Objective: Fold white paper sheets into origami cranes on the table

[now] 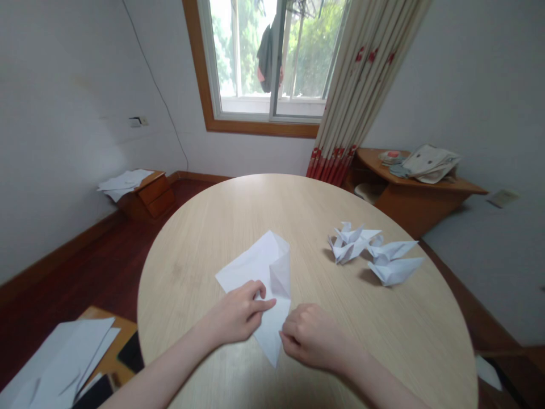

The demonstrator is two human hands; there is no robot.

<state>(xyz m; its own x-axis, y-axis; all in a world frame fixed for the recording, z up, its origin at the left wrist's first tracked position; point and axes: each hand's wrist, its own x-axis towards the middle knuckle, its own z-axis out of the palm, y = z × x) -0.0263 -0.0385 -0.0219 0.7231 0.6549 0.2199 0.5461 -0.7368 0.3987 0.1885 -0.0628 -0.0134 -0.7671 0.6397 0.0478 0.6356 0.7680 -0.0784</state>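
Observation:
A white sheet of paper (pixel 251 261) lies partly folded on the round table, with a raised flap on its right side and one corner pointing toward me. My left hand (pixel 240 312) presses down on its lower left part, fingers bent and thumb stretched across the paper. At the sheet's lower right edge, my right hand (pixel 313 335) is curled closed with its thumb side against the paper; its fingertips are hidden. Several folded white paper birds (pixel 394 270) stand together on the right part of the table, apart from both hands.
The round wooden table (pixel 204 216) has a curved edge. A stack of paper (pixel 55 358) lies on a lower wooden surface at bottom left. Behind are a small drawer cabinet (pixel 155 196) with papers, a curtain (pixel 361 74), a window, and a corner desk (pixel 409 193) holding a cloth bag.

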